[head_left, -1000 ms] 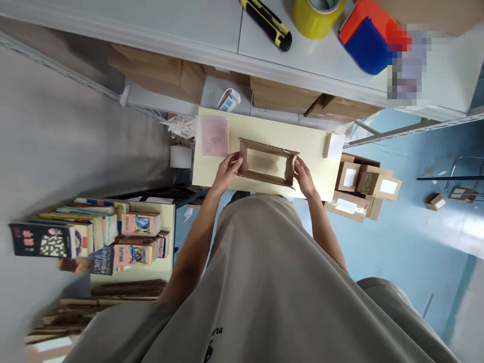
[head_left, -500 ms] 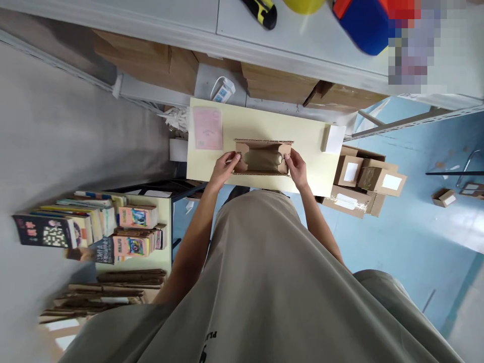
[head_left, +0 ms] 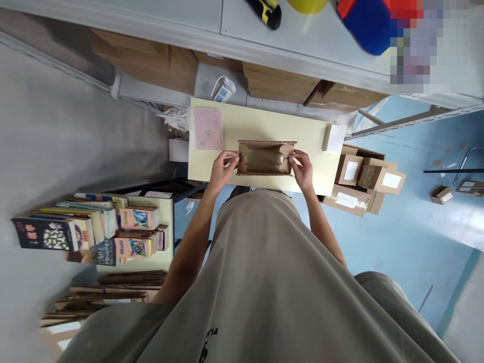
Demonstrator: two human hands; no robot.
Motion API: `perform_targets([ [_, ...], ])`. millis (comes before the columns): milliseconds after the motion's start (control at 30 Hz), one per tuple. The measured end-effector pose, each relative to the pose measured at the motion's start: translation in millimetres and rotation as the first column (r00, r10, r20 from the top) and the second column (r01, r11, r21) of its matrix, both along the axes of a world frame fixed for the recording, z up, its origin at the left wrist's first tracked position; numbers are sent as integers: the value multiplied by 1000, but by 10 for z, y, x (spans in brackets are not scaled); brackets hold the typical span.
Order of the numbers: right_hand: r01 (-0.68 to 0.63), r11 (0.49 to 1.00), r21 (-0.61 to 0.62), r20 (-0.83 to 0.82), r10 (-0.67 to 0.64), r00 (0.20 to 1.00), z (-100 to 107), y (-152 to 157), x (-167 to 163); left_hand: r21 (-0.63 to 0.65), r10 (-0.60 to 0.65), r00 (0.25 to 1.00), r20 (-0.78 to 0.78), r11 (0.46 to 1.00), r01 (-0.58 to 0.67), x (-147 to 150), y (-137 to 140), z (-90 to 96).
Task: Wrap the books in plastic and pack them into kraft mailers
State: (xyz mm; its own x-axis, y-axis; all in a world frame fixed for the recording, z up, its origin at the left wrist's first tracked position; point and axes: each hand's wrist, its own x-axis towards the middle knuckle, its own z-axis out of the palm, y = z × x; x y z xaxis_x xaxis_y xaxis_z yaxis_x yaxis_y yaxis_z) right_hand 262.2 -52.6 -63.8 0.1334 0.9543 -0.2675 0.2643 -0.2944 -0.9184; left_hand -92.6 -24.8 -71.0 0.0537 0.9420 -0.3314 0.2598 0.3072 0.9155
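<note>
A small open cardboard box [head_left: 266, 169] is held over the pale yellow table [head_left: 260, 123], its opening facing up toward me and its side flaps folded inward. At its left end my left hand [head_left: 223, 170] pinches the cardboard between thumb and fingers. My right hand [head_left: 302, 169] pinches the opposite end in the same way. Left of the box, a pink booklet in a clear sleeve [head_left: 208, 128] lies flat on the table. A small white box [head_left: 334, 138] sits at the table's right end.
Beyond the table, a grey shelf [head_left: 159, 25] bears a yellow-black cutter [head_left: 267, 12]. A power strip [head_left: 226, 91] and large cartons [head_left: 280, 83] are on the level below. Cartons [head_left: 348, 174] stand right; stacked books [head_left: 94, 222] and flattened cardboard [head_left: 124, 287] are on the left.
The box has shifted slightly to the right in view. My right hand's grip has moved outward along the box's right end, with its fingers more bent.
</note>
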Motion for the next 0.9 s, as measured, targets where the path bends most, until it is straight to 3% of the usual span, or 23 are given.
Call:
perform_targets([
  [133,-145,989,-31,15,146,989,161,-85,96,-7,-221,973,71,975,223,-219,-97,143],
  [233,-222,973,-63,-35,220,975,200,-103,173,-11,-305,948,87,951,308,-258,-102,228],
  [367,-242,967,-77,-70,237,969,208,-72,244,24,-277,960,46,961,276,-160,-21,255],
  [533,-70,996,-51,-2,70,998,166,-28,193,114,-204,975,-87,970,213,-33,81,191],
  [667,-3,999,-44,59,6,998,92,-9,109,99,-132,975,-176,984,151,28,95,146],
  [767,-14,998,-54,101,19,995,85,10,90,114,-95,976,-194,986,119,77,90,158],
  [900,-78,997,-3,193,77,978,152,34,121,187,-127,965,-228,967,172,120,82,185],
])
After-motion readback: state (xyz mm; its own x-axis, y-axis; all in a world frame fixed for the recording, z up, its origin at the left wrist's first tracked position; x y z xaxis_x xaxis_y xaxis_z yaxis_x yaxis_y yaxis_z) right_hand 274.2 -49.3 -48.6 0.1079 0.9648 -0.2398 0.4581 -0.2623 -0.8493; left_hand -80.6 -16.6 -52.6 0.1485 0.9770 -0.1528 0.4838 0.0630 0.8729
